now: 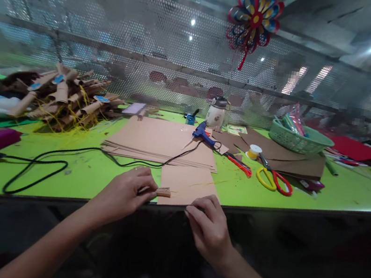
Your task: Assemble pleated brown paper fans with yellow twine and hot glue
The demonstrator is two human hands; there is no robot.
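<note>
A tan paper sheet (187, 184) lies at the near edge of the green table (94, 176). My left hand (124, 195) pinches the sheet's near left corner, where the paper is rolled into a small tight curl (163, 192). My right hand (208, 226) sits at the table edge with fingers bent, pressing the sheet's near right edge. A stack of the same tan sheets (161, 142) lies just behind.
A blue glue gun (203, 136) rests on the stack, its black cord (42, 167) looping left. Red-and-yellow scissors (274, 178), red pliers (240, 164), a tape roll (253, 151), a green basket (297, 138) and a pile of rolled paper cones (64, 95) surround the work area.
</note>
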